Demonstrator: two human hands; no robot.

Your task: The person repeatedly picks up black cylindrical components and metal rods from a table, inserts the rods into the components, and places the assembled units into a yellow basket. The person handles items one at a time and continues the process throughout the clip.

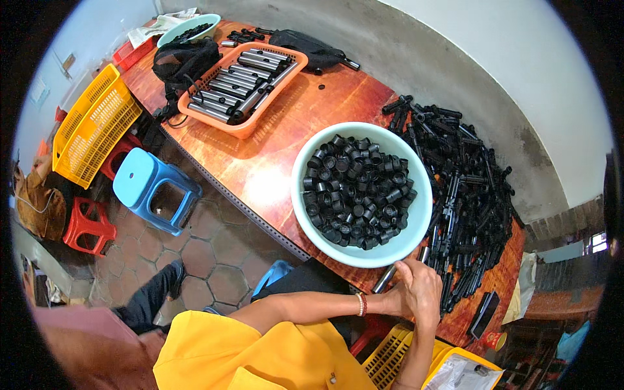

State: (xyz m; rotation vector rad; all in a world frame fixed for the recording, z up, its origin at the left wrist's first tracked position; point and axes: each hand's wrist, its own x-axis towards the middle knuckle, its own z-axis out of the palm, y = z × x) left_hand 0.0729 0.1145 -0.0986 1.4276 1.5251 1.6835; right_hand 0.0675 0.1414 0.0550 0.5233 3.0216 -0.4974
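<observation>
"Silver tube (385,279), where is it from your hands?"

"In the head view, between nine and ten o'clock from my right hand (424,290). Its long axis points one to seven o'clock."

"Which hand is nearer?"

"At its upper end, my right fingertips, just beside. My left hand (395,301) is partly covered. Fingers look bent; whether they grip something, I cannot tell. Pale-blue bowl (364,260) is at eleven o'clock."

Centre: pale-aqua round plastic bowl (374,259); small cylindrical caps (359,188) are black. Upper left: orange rectangular plastic basket (244,128). Wood-patterned table (266,153) shows mottled red-orange.
</observation>
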